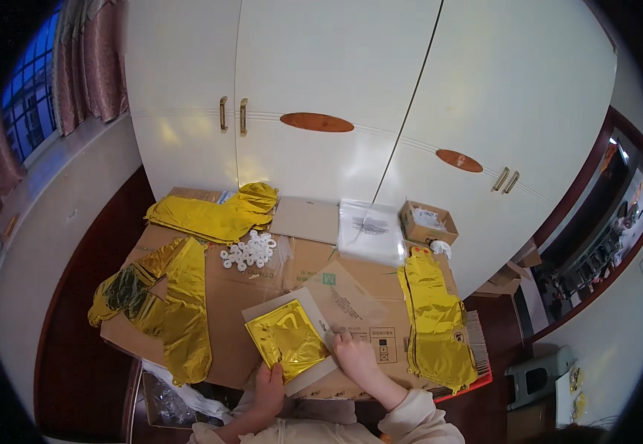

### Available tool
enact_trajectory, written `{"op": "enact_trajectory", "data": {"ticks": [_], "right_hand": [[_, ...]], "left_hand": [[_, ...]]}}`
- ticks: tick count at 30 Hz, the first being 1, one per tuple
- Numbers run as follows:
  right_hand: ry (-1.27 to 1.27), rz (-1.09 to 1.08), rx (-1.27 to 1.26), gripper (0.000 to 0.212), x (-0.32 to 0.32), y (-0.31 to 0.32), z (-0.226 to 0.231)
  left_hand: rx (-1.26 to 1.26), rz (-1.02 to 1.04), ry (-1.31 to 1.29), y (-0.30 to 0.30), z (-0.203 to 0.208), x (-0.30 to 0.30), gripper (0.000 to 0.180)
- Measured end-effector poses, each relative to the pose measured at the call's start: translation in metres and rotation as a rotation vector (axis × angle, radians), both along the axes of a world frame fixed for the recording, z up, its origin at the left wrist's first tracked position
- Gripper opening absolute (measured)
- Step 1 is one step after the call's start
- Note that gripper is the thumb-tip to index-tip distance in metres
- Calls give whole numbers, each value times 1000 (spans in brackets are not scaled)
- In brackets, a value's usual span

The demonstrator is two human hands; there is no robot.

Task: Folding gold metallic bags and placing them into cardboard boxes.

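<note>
Near the front edge of the cardboard-covered table, my left hand (268, 386) grips the lower-left edge of a folded gold foil balloon (286, 337) and the grey card (311, 383) under it, thumb on top. The balloon lies flat on the card, which is tilted on the table. At the card's right edge my right hand (356, 358) is closed, its fingertips pinched together; what they hold is hidden. Just beyond this hand lies a clear plastic bag (347, 296) with small print.
Flat gold foil balloons lie at the far left (199, 216), near left (186, 311) and right (438, 318). Small white rings (249, 251) lie in a pile. Behind are a grey card stack (306, 219), clear bags (371, 231) and a small carton (428, 222). White cabinets (321, 59) stand behind.
</note>
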State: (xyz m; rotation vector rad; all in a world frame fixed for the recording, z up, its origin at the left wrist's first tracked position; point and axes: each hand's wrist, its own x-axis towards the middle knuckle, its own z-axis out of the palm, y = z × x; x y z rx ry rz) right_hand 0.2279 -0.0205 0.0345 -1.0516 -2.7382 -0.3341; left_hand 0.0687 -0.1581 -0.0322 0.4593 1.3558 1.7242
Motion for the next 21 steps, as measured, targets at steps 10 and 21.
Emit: {"op": "enact_trajectory", "data": {"ticks": [10,21], "right_hand": [[-10,-83,-136,8,8,-7,0],[255,-137,-286,8,17,-10,-5]], "left_hand": [[-20,21,114,-1,-1,-2,21],[-30,61,158,1,-4,1,22]]}}
